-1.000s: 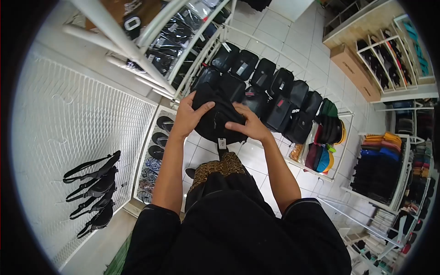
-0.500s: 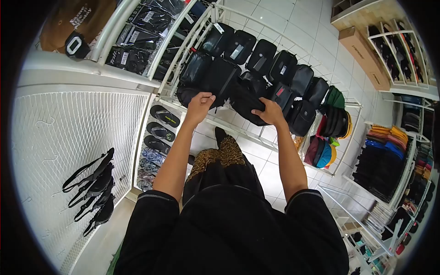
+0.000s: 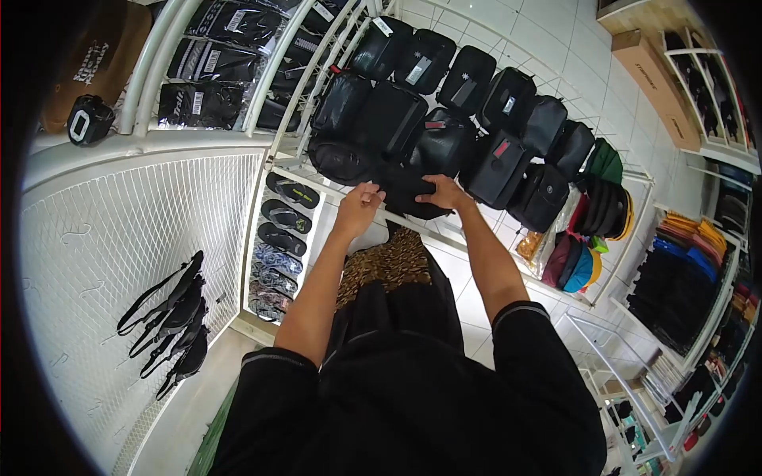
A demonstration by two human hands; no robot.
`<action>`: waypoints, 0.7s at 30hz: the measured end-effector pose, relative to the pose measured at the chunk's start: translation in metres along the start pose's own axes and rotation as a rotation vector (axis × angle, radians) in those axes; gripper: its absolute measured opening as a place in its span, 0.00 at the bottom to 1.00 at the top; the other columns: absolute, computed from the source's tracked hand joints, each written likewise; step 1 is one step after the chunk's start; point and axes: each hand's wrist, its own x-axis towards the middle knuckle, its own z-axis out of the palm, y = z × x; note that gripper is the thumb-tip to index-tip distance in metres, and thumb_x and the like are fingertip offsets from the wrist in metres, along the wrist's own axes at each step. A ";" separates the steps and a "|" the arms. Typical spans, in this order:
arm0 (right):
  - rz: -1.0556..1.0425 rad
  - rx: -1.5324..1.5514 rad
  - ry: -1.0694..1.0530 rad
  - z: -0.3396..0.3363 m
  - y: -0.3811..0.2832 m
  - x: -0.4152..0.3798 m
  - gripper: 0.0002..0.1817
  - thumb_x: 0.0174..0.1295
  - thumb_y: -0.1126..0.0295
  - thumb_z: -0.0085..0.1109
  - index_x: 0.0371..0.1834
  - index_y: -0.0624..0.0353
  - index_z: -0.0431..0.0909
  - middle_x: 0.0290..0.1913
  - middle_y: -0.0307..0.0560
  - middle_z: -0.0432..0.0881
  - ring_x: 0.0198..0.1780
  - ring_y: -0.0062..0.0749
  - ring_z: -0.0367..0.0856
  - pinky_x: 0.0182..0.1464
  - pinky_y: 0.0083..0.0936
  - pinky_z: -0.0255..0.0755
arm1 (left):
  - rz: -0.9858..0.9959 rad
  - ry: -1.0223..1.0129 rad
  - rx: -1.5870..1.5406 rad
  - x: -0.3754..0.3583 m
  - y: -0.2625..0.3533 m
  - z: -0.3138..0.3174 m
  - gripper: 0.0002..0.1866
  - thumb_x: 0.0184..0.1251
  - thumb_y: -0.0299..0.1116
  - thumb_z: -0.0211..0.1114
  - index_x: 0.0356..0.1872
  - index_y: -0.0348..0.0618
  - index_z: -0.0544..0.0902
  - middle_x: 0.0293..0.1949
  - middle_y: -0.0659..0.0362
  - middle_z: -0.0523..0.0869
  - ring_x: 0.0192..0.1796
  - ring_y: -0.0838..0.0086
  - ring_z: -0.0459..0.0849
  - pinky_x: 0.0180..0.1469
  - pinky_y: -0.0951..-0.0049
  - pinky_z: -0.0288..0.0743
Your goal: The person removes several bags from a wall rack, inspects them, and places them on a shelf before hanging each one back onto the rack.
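Note:
My right hand grips the right side of a small black bag at the front edge of a white wire rack, thumb on top. On the bag's left side is my left hand, its fingers pinched together; whatever is between them is too small to make out. Just beyond my left hand lies another black bag. Behind them, several black bags stand in rows, among them a shiny one with a red tag and a boxy one.
Flip-flops hang in a column left of the rack. Black strapped bags hang on white mesh. Packaged black goods sit upper left. Coloured caps fill the rack's right end; folded clothes lie farther right.
My right hand has brought the black bag leftward to the rack's front, uncovering the shiny tagged bag. My left hand has shifted right, closer to the right hand. The camera view has shifted slightly.

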 end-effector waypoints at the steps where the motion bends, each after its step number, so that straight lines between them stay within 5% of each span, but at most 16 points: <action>1: -0.003 -0.012 0.002 -0.001 0.001 0.008 0.44 0.50 0.48 0.77 0.67 0.64 0.74 0.64 0.63 0.78 0.66 0.51 0.76 0.68 0.37 0.69 | 0.013 0.016 0.009 0.003 -0.004 0.002 0.18 0.69 0.39 0.67 0.52 0.36 0.82 0.38 0.51 0.90 0.41 0.67 0.88 0.47 0.70 0.78; 8: 0.036 -0.241 0.317 0.038 -0.003 0.017 0.45 0.43 0.43 0.79 0.63 0.58 0.77 0.57 0.55 0.78 0.63 0.50 0.75 0.65 0.47 0.67 | -0.065 0.006 -0.014 0.000 -0.018 0.006 0.16 0.70 0.36 0.66 0.53 0.37 0.82 0.38 0.54 0.90 0.39 0.72 0.87 0.47 0.73 0.78; 14: 0.214 -0.346 0.425 0.055 -0.030 -0.001 0.57 0.42 0.41 0.80 0.76 0.51 0.62 0.66 0.54 0.69 0.71 0.48 0.64 0.70 0.48 0.58 | -0.075 0.055 -0.041 -0.015 -0.018 -0.004 0.17 0.71 0.37 0.67 0.53 0.36 0.82 0.38 0.54 0.89 0.40 0.73 0.85 0.47 0.73 0.77; 21: 0.096 -0.162 0.687 0.056 -0.075 -0.025 0.52 0.52 0.53 0.75 0.78 0.53 0.55 0.69 0.60 0.66 0.70 0.55 0.64 0.70 0.50 0.59 | -0.020 0.172 -0.088 -0.045 -0.054 -0.028 0.16 0.69 0.38 0.68 0.50 0.38 0.83 0.36 0.53 0.89 0.38 0.71 0.86 0.45 0.71 0.79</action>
